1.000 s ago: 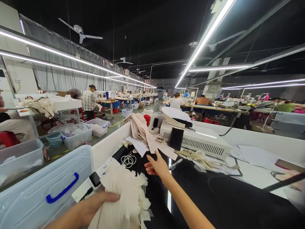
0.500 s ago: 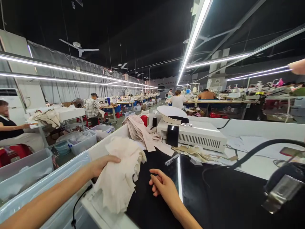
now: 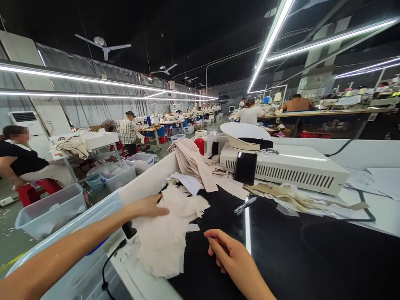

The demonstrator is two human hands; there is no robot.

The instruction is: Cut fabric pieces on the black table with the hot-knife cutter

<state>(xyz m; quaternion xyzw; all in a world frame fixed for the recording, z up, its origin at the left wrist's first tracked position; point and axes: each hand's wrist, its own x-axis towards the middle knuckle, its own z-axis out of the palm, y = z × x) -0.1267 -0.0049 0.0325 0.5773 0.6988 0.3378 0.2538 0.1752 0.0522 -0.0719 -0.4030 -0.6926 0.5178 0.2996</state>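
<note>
A loose stack of cream fabric pieces [image 3: 167, 237] with ragged edges lies spread over the left edge of the black work surface [image 3: 281, 258]. My left hand [image 3: 150, 207] grips its upper left side, thumb on top; the fingers underneath are hidden. To the right of the stack and apart from it is my right hand [image 3: 229, 254], its fingers curled in and index against thumb, with nothing visible in them. Small metal snips [image 3: 245, 205] lie on the black surface beyond my right hand. A white paper slip [image 3: 187, 182] sits at the stack's far end.
Behind are pinkish fabric strips [image 3: 193, 162], a red thread cone [image 3: 199, 146], a dark phone [image 3: 246, 168] and a white vented box [image 3: 300, 166] bearing a pale cap [image 3: 243, 135]. Scraps [image 3: 293, 198] lie before it. Plastic bins [image 3: 53, 210] and a seated person [image 3: 25, 154] are left.
The fabric stack has come down from my raised left hand and now lies flatter on the surface. My right hand stays nearby, fingers curled. The view has turned slightly left.
</note>
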